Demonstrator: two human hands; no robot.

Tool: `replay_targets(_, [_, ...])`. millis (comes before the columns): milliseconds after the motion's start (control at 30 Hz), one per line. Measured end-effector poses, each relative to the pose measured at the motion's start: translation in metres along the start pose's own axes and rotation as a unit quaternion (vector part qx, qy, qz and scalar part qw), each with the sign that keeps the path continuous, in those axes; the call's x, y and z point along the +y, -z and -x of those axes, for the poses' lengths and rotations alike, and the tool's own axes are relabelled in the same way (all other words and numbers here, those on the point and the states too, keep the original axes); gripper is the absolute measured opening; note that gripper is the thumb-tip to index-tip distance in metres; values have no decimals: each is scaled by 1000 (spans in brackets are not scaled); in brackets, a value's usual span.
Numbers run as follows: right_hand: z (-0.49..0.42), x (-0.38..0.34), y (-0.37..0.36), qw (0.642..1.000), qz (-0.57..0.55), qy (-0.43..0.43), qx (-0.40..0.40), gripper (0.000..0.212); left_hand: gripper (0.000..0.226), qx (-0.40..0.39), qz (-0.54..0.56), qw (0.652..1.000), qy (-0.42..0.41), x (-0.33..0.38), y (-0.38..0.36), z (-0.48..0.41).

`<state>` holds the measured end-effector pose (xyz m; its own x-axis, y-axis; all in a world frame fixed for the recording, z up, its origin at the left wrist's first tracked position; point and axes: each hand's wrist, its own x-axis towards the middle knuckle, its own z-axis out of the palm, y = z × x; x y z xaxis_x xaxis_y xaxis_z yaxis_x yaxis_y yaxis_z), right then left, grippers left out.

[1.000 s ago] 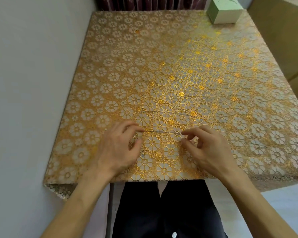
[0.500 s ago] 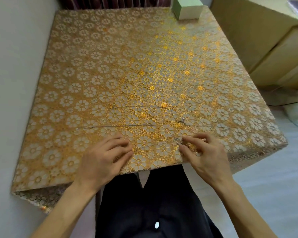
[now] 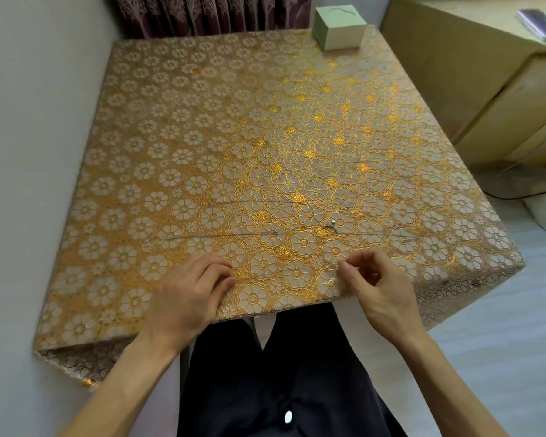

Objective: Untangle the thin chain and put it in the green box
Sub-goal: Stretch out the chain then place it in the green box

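The thin silver chain (image 3: 221,236) lies stretched across the gold flowered tablecloth, with a second strand behind it and a small pendant (image 3: 331,224) to the right. My left hand (image 3: 189,294) rests on the cloth near the front edge, fingers relaxed, apart from the chain. My right hand (image 3: 379,288) has thumb and forefinger pinched together just below the pendant, apparently on a fine end of the chain; the strand there is too thin to see clearly. The green box (image 3: 339,29) stands at the table's far right corner, lid on.
The table (image 3: 202,105) stands against a grey wall on the left, with a dark curtain (image 3: 208,14) behind. A wooden cabinet (image 3: 486,99) stands right of it, a flat dark object (image 3: 539,26) on top. My dark-clothed legs sit under the front edge.
My left hand has let go of the chain and drawn back to the front edge. The chain now lies flat on the cloth. My right hand stays pinched.
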<state>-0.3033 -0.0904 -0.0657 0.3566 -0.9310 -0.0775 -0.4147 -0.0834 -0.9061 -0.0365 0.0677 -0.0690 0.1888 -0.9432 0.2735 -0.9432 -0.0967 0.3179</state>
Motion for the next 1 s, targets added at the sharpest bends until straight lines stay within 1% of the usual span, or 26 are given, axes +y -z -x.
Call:
replay_targets(100, [-2,-5,7,999,-44,-11,3,6,36,-6,-18,1000,3,2,0,-2])
replay_targets(200, [-5,-11,14,991,-129,-39,-10,8,34,-17,-35,999,12,2,-2,-7])
replay_targets(267, [-7,-15,16,984,-166,-58,-26,12,32,-28,-26,999,31,1,-2,-11])
replay_targets(333, [-8,-19,17,980,-186,-64,-36,14,31,-33,3,997,67,4,2,-16])
replay_targets(367, [-9,-21,16,976,-203,-70,-37,14,28,-36,23,995,90,7,3,-18])
replay_targets(433, [-11,-25,15,962,-257,-88,-27,15,15,-46,58,989,128,9,6,-21])
replay_targets(500, [-13,-31,15,945,-311,-100,-17,21,4,-58,55,988,134,10,11,-22])
replay_targets(533, [-14,-34,15,939,-328,-99,-17,24,3,-70,43,988,131,11,13,-23])
replay_targets(567, [-14,-37,15,936,-338,-96,-21,26,3,-93,29,987,129,12,15,-26])
replay_targets(600, [-14,-39,15,934,-344,-93,-28,27,7,-121,11,984,130,15,17,-29])
replay_targets(667, [-15,-45,12,934,-344,-89,-45,29,26,-164,12,978,125,27,21,-40])
replay_targets(733, [-18,-50,9,941,-322,-85,-62,27,39,-165,109,972,128,48,28,-56])
replay_targets(833, [-21,-56,6,951,-284,-79,-89,18,48,-154,252,947,125,75,27,-80])
replay_targets(933, [-23,-60,4,957,-258,-64,-116,17,44,-200,348,905,142,84,21,-101])
replay_targets(1000, [-25,-62,3,960,-243,-56,-126,17,33,-243,367,886,145,84,17,-108])
